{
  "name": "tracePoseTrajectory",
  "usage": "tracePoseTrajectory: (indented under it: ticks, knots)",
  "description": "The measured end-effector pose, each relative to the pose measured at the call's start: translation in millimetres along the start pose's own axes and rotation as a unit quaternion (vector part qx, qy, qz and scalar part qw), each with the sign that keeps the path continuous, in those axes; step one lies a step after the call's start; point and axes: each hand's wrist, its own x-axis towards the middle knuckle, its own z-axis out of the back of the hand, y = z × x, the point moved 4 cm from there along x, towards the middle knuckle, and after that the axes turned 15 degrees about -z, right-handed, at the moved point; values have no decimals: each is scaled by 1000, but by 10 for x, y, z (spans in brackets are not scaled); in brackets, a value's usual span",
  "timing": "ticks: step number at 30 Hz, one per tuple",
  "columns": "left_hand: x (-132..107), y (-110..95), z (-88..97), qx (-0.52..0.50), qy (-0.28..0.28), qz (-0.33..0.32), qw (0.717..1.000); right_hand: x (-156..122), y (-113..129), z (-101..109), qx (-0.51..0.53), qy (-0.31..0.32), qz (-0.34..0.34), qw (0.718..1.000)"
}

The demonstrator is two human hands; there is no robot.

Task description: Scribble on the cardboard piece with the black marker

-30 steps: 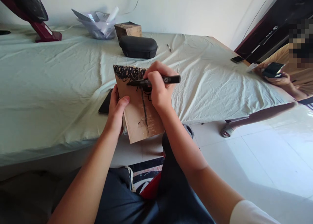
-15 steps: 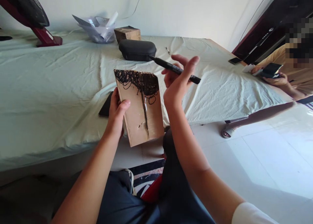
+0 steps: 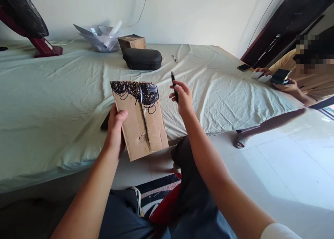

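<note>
My left hand (image 3: pixel 115 127) grips the left side of a cardboard box (image 3: pixel 133 127), its thumb lying on the face turned to me. Black looped scribbles cover the top of that face, and a taped seam runs down its middle. To the right of the box, clear of its surface, my right hand (image 3: pixel 184 98) holds a black marker (image 3: pixel 174 87) with one end pointing up. Partly hidden behind my left hand, a dark flat object (image 3: pixel 105 122) lies on the cloth.
A black case (image 3: pixel 142 59), a small cardboard box (image 3: pixel 132 42), a clear plastic bowl (image 3: pixel 103 40) and a pen (image 3: pixel 174 58) sit on the cloth-covered table (image 3: pixel 65 93). A dark red stand (image 3: pixel 48 49) is far left. Another person (image 3: pixel 310 75) at right holds a dark object; a phone (image 3: pixel 243 68) lies nearby.
The marker has swung from lying nearly level to pointing up, and my right hand has moved down and away from the black case. The box has shifted slightly left with my left hand.
</note>
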Motion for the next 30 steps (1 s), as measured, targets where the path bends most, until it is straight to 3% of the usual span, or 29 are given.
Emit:
tracePoseTrajectory:
  ticks: [3, 6, 8, 16, 30]
  knots:
    - [19, -15, 29, 3, -29, 28, 999, 32, -151, -37, -176, 26, -41, 983]
    - [55, -54, 53, 3, -67, 49, 997, 27, -286, -65, -412, 71, -50, 907]
    - [87, -83, 71, 0, -79, 46, 996, 26, -327, -41, -502, 76, -43, 861]
    - [142, -68, 199, 14, -97, 52, 994, 130, -421, 67, -592, 48, -70, 801]
    - [132, -128, 161, 8, -104, 65, 992, 179, -568, -145, -608, 33, -70, 790]
